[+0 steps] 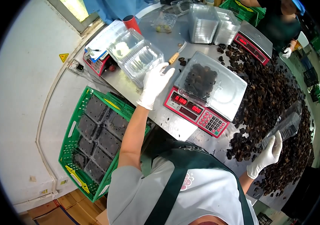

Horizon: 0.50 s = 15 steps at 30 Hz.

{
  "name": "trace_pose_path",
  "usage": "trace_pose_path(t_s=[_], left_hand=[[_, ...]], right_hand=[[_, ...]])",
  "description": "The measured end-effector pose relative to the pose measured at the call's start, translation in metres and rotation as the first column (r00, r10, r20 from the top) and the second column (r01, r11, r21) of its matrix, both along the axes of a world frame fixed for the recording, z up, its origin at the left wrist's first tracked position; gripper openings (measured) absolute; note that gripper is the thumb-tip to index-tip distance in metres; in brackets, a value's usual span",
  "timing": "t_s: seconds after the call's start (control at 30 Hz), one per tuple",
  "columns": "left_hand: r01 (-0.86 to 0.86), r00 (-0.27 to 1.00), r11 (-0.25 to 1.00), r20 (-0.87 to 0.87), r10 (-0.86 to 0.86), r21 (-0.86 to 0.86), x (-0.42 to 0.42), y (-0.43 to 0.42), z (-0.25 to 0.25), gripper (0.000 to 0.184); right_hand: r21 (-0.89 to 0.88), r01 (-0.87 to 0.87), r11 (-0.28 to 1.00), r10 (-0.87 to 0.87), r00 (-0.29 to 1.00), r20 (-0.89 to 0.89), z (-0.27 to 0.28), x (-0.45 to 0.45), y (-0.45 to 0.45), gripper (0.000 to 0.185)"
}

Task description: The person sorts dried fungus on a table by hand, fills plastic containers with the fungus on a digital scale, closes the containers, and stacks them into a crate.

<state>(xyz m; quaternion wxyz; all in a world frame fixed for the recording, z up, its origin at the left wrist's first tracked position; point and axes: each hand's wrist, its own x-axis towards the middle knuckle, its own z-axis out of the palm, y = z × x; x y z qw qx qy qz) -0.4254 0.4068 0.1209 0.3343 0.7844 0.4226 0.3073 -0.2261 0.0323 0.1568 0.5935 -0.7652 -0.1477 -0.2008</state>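
My left hand [155, 85], in a white glove, is at the near edge of a stack of clear plastic clamshell boxes [139, 62], fingers stretched and apart. My right hand [268, 154], also gloved, is closed on a clear plastic box [286, 123] above a heap of dark dried pieces, like wood ear mushrooms [280, 93]. Between my hands, an open clamshell box [201, 80] holding such dark pieces sits on a red scale [201, 112]. The scale's display reads 0.188 and 0.00.
To my left a green crate [72, 129] holds several filled boxes. A wooden-handled knife [174, 58] lies behind the scale. Further back are stacked clear boxes [204, 24], a red cylinder [131, 24] and a second red scale [251, 48]. A gloved co-worker [280, 28] stands across the table.
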Motion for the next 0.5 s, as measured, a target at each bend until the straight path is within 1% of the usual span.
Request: trace_pose_path(t_s=[0.07, 0.1, 0.13, 0.2, 0.27, 0.3, 0.33, 0.4, 0.43, 0.47, 0.5], left_hand=[[0.042, 0.997, 0.998, 0.066, -0.039, -0.043, 0.009, 0.001, -0.013, 0.045], [0.048, 0.996, 0.999, -0.074, -0.049, -0.009, 0.013, -0.006, 0.0, 0.051], [0.066, 0.977, 0.998, -0.206, -0.061, 0.014, 0.018, -0.007, -0.001, 0.06], [0.162, 0.914, 0.987, -0.38, -0.145, 0.013, 0.028, -0.014, 0.0, 0.074], [0.154, 0.907, 0.985, -0.383, -0.172, -0.078, 0.038, -0.019, -0.015, 0.08], [0.139, 0.918, 0.989, -0.367, -0.15, -0.056, 0.04, -0.026, -0.015, 0.081], [0.152, 0.91, 0.987, -0.382, -0.162, -0.057, 0.043, -0.029, -0.015, 0.081], [0.174, 0.874, 0.98, -0.443, -0.2, -0.099, 0.049, -0.032, -0.02, 0.082], [0.144, 0.896, 0.989, -0.42, -0.147, -0.038, 0.051, -0.034, -0.025, 0.076], [0.164, 0.918, 0.984, -0.353, -0.18, -0.074, 0.051, -0.033, -0.025, 0.068], [0.214, 0.915, 0.94, -0.281, -0.288, -0.267, 0.049, -0.032, -0.018, 0.066]], right_hand=[[-0.017, 0.003, 1.0, -0.003, 1.0, 0.007, 0.0, -0.001, 0.0, 0.025], [-0.013, -0.001, 1.0, 0.001, 1.0, -0.007, -0.001, -0.001, 0.001, 0.025], [-0.01, -0.006, 1.0, 0.006, 1.0, -0.021, -0.001, -0.002, 0.002, 0.025], [-0.007, -0.016, 1.0, 0.016, 1.0, -0.024, 0.0, -0.003, 0.004, 0.025], [-0.002, -0.028, 1.0, 0.028, 0.999, -0.026, 0.0, -0.004, 0.006, 0.025], [-0.029, -0.018, 0.999, 0.018, 1.0, 0.008, 0.0, -0.003, 0.006, 0.025], [-0.055, -0.008, 0.998, 0.01, 0.999, 0.041, 0.0, -0.003, 0.005, 0.025], [-0.054, -0.014, 0.998, 0.013, 1.0, -0.006, 0.0, -0.003, 0.004, 0.024], [-0.05, -0.015, 0.999, 0.015, 1.0, 0.007, 0.0, -0.003, 0.005, 0.024], [-0.042, -0.03, 0.999, 0.03, 0.999, 0.017, 0.0, -0.003, 0.007, 0.025], [-0.007, -0.047, 0.999, 0.047, 0.997, -0.067, -0.003, 0.0, 0.005, 0.025]])
